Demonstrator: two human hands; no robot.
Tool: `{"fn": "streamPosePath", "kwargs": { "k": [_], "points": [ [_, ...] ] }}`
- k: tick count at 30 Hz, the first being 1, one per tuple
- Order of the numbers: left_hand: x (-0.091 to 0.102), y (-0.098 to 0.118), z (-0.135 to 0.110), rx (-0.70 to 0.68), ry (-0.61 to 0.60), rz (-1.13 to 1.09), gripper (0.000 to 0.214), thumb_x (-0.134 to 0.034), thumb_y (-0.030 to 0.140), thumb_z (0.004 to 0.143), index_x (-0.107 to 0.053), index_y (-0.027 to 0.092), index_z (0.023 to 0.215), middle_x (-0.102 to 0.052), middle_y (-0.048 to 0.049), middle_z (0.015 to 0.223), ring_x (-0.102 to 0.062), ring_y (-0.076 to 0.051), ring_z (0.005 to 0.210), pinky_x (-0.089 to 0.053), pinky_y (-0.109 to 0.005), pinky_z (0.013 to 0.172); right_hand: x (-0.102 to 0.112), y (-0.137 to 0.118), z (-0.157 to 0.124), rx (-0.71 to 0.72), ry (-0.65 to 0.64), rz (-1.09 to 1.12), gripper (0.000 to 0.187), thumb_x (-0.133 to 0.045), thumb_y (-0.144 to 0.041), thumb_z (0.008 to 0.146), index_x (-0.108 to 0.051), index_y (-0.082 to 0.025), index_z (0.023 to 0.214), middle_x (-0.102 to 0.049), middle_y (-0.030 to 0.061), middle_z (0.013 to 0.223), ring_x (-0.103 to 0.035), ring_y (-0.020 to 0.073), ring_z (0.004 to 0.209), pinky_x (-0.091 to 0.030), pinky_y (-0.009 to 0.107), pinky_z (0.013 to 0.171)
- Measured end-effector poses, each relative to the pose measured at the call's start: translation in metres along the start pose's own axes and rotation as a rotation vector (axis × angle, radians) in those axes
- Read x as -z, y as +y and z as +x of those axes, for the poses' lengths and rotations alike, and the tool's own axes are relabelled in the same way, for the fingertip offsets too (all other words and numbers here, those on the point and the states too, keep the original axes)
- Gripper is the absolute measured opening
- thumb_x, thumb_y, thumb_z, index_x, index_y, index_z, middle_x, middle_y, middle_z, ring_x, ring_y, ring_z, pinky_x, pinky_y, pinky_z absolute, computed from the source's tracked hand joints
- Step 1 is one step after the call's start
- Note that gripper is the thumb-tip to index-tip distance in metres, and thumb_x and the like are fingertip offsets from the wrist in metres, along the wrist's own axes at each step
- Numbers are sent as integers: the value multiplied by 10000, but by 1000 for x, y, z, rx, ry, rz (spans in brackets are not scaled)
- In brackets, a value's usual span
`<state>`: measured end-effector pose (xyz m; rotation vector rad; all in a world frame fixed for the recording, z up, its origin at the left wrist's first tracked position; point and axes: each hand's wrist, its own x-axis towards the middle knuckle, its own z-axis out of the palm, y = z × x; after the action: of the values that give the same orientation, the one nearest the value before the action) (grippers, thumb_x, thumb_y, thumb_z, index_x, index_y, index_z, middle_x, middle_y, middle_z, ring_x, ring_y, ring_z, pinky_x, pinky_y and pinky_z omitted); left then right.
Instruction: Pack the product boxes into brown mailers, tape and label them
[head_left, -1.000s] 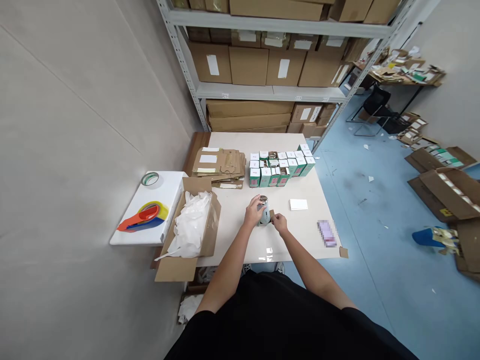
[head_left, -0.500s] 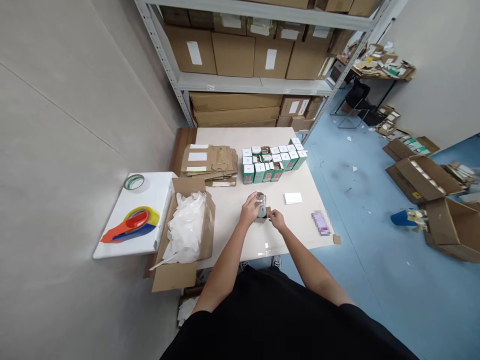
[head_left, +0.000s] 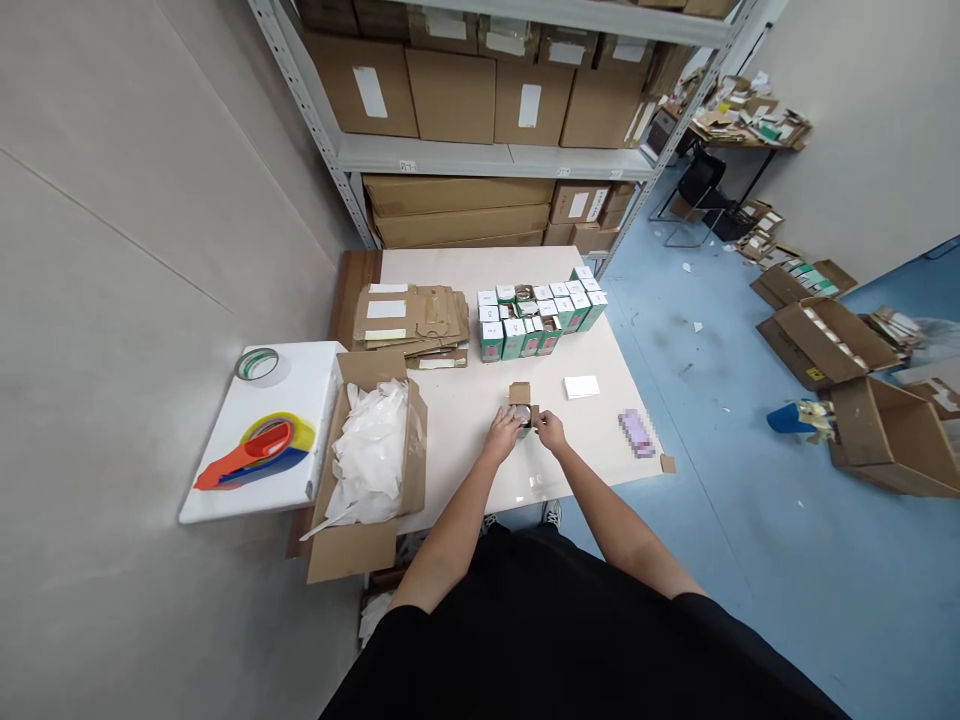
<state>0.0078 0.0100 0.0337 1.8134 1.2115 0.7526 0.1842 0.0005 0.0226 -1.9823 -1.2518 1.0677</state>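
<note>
A small open carton (head_left: 520, 392) stands on the white table, its brown top flap raised at the back. Inside it sits a shiny silver round object (head_left: 523, 412), mostly hidden by the carton and my fingers. My left hand (head_left: 503, 436) is at the carton's left side, fingers curled over the silver object's edge. On the right, my right hand (head_left: 551, 431) pinches the carton's brown side flap (head_left: 535, 416). Beyond them stand rows of green-and-white small boxes (head_left: 513, 338), some with open tops. A white flat card or box (head_left: 581, 387) lies to the right.
To the left are stacked flattened cardboard (head_left: 420, 320), a carton of white plastic bags (head_left: 373, 455), and a white surface (head_left: 259, 400) holding an orange tape dispenser (head_left: 247, 455) and a tape roll (head_left: 256, 364). Shelving (head_left: 495, 158) rises behind. Open cartons (head_left: 892, 430) stand on the floor at right.
The silver object has gone down into the carton under my left hand. The carton's back flap now shows upright. My right hand stays at the side flap. The view has shifted slightly.
</note>
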Motion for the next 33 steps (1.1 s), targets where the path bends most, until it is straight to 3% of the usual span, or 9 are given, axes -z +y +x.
{"fn": "streamPosePath", "kwargs": {
  "k": [4,8,12,16,20,23,27,33],
  "points": [
    [-8,-6,-14,6,-12,53,273,-697,248,874,-752,253,1142,-542,-109,1511,-266,-374,1547,-292,-624,1226,0,-2,-5,-12,33,-8,192,-548,-412,911,-592,-225,911,-722,32,897,-680,183,854,-561,298,791],
    [-9,-8,-14,19,122,21,246,-641,313,918,-753,260,1130,-506,-89,1547,-375,-328,1485,-326,-530,1230,-4,-6,-14,55,35,29,294,-537,-343,912,-595,-233,1179,-722,51,1127,-702,181,898,-559,332,878],
    [-2,-16,8,271,310,-117,362,-592,318,915,-691,220,1249,-622,-140,1399,-503,-307,1384,-349,-510,1196,-9,-10,-23,111,-66,-115,449,-669,-239,799,-618,-279,1243,-699,38,1233,-695,227,1014,-530,390,971],
    [7,-20,41,477,95,-304,440,-665,246,796,-665,187,1233,-706,-136,1260,-616,-294,1258,-442,-459,1098,-9,-10,-25,73,-91,-149,510,-674,-177,773,-625,-300,1266,-722,19,1169,-694,259,1067,-528,410,974],
    [10,-16,59,420,-38,-370,465,-710,161,684,-668,172,1147,-736,-102,1173,-680,-250,1115,-527,-386,983,-3,-9,-25,45,-126,-114,522,-683,-182,783,-622,-304,1287,-723,14,1184,-705,252,1038,-537,408,963],
    [13,-16,56,351,-72,-404,538,-729,128,647,-639,186,1174,-685,-101,1284,-661,-240,1151,-535,-376,980,0,-8,-28,37,-143,-70,493,-690,-241,818,-609,-304,1301,-717,19,1216,-704,246,1041,-537,406,962],
    [22,-22,44,204,-162,-374,561,-786,145,610,-653,193,1153,-613,-106,1380,-584,-277,1282,-514,-399,1025,1,-7,-34,68,-26,-26,486,-645,-376,904,-535,-265,1364,-689,76,1284,-695,246,1071,-537,404,950],
    [25,-24,32,181,-145,-219,378,-776,184,678,-729,195,1053,-533,-126,1480,-520,-308,1370,-441,-452,1126,-1,-5,-33,223,50,-129,328,-577,-323,942,-574,-274,1266,-675,54,1276,-700,214,1003,-546,377,903]
  ]
}}
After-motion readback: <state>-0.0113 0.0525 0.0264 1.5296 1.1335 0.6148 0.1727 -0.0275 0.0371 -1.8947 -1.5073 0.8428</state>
